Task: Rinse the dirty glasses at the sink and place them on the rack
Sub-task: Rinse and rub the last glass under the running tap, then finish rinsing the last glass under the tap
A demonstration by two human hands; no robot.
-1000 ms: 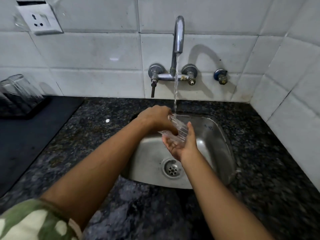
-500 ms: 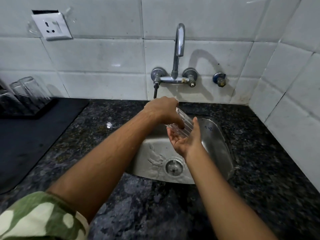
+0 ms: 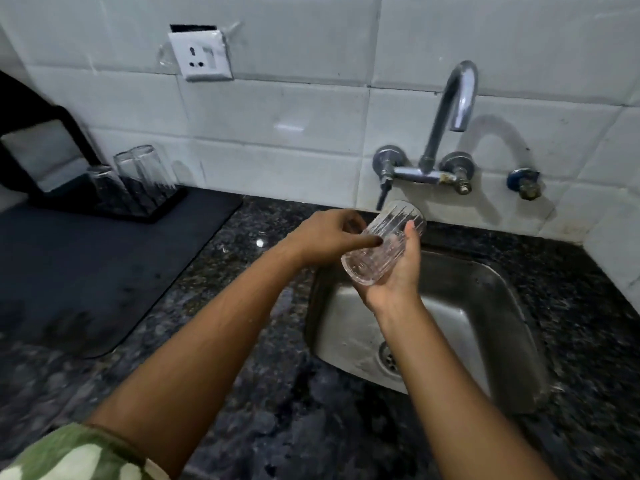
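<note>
A clear ribbed glass (image 3: pixel 381 247) lies tilted in my right hand (image 3: pixel 398 271), its base toward me, above the left rim of the steel sink (image 3: pixel 485 306). My right palm cradles it from below, thumb along its side. My left hand (image 3: pixel 325 237) grips the glass from the left, fingers against its ribbed wall. The tap (image 3: pixel 453 109) above the sink runs no water. On the left, a black rack (image 3: pixel 114 206) holds three upturned glasses (image 3: pixel 145 174).
A dark mat (image 3: pixel 86 265) covers the counter left of the sink. The granite counter (image 3: pixel 277 393) surrounds the basin. A white wall socket (image 3: pixel 201 55) sits on the tiles above. A tiled side wall closes in on the right.
The water stream has stopped. Both hands with the glass have lifted out of the sink and shifted left. The view has swung left, showing more of the rack.
</note>
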